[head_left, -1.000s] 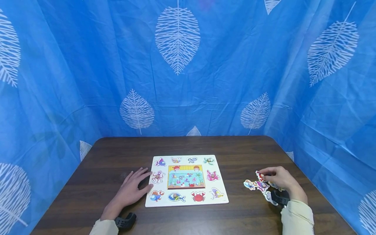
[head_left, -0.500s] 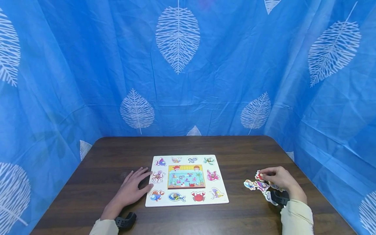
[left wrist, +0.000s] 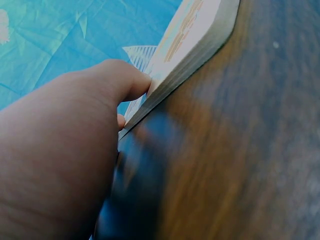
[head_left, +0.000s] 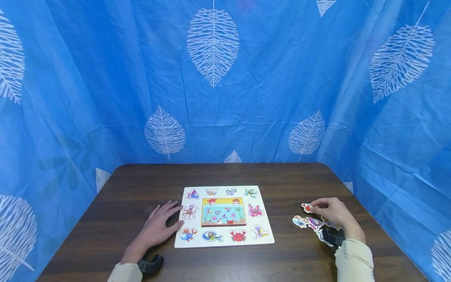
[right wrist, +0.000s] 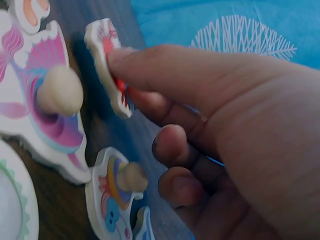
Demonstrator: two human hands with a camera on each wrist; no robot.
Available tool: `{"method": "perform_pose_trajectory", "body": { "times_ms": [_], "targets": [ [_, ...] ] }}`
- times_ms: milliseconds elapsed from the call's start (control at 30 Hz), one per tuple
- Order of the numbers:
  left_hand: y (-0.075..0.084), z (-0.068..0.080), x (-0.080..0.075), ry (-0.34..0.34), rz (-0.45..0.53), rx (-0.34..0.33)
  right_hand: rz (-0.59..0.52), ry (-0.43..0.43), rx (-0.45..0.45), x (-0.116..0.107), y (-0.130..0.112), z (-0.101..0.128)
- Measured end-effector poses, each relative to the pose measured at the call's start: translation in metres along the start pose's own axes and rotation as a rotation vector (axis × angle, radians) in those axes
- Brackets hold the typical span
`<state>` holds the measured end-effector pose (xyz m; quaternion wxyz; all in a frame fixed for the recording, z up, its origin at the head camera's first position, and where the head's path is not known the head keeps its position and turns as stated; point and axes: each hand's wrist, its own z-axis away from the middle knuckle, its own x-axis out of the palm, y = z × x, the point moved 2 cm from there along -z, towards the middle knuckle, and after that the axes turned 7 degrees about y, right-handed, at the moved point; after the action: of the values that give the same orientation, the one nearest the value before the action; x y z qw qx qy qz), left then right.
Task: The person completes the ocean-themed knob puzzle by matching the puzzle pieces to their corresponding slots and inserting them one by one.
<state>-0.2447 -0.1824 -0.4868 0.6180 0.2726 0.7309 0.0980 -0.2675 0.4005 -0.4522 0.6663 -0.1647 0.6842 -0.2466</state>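
A red crab puzzle piece is pinched between the thumb and index finger of my right hand. In the right wrist view the crab piece stands tilted, and the other fingers are loosely curled. My left hand lies on the table with spread fingers. Its thumb and index fingertip touch the left edge of the white puzzle board. Round knobs show on the board's octopus and starfish. In the left wrist view the thumb meets the edge of the board.
Close to my right hand lie a purple-pink fish piece, an orange-and-blue fish piece and a white-edged piece partly behind the wristband. Dark wooden table surrounds the board. A blue curtain hangs behind.
My right hand has moved slightly up and to the left with the crab piece, which now sits apart from the other pieces. The left hand has stayed in place.
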Motion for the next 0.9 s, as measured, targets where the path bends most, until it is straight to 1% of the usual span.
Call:
{"method": "perform_pose_trajectory", "body": {
  "times_ms": [167,433,767,900],
  "targets": [
    [0.000,0.001,0.000,-0.001,-0.001,-0.006,-0.030,0.014,0.003,-0.001,-0.005,-0.001],
    [0.001,0.000,0.000,-0.003,-0.002,-0.011,-0.041,0.024,-0.036,-0.002,-0.019,-0.001],
    [0.001,0.000,-0.001,0.002,-0.005,-0.002,-0.024,0.040,-0.131,-0.001,-0.033,-0.002],
    [0.002,0.000,-0.002,-0.002,-0.003,-0.003,-0.023,0.028,-0.163,0.001,-0.042,-0.002]
  ]
}}
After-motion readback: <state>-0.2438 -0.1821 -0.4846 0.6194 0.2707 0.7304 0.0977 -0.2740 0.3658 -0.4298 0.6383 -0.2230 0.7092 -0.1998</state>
